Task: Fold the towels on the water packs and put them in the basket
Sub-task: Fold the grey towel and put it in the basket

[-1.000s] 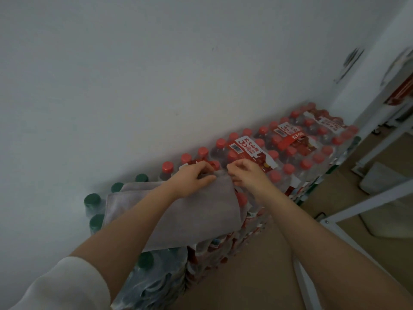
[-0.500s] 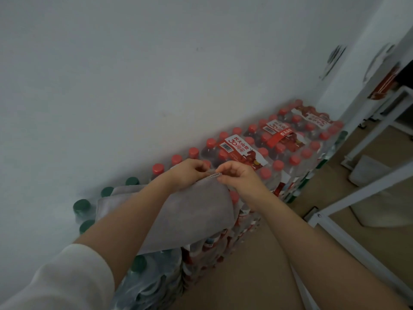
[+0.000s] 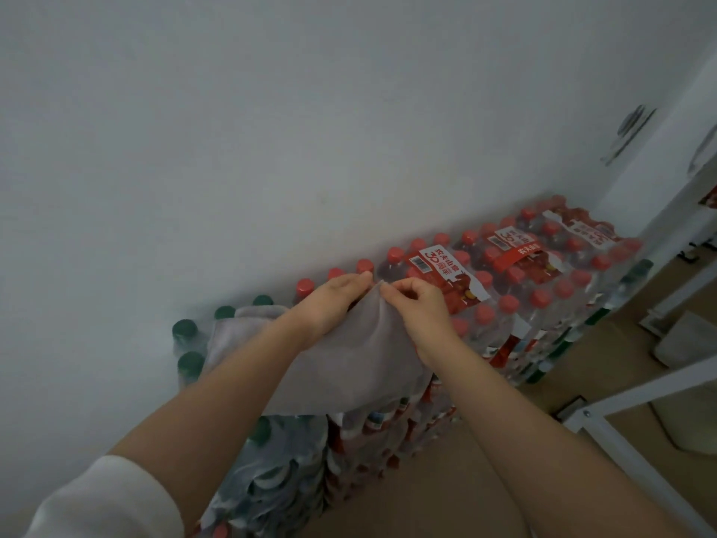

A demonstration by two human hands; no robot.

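Observation:
A grey towel [image 3: 349, 366] lies over stacked water packs [image 3: 543, 289] with red and green caps, set against a white wall. My left hand [image 3: 329, 304] and my right hand [image 3: 419, 300] pinch the towel's far corner together, lifted a little off the bottles. The towel's near edge hangs over the front of the packs. No basket is in view.
The white wall [image 3: 271, 149] rises directly behind the packs. A white metal frame [image 3: 620, 432] stands at the right over a brown floor [image 3: 446, 491]. A light cushion-like object [image 3: 683, 335] lies on the floor at the far right.
Both hands have drawn closer together on the towel's far corner and raised it slightly. The view has shifted a little.

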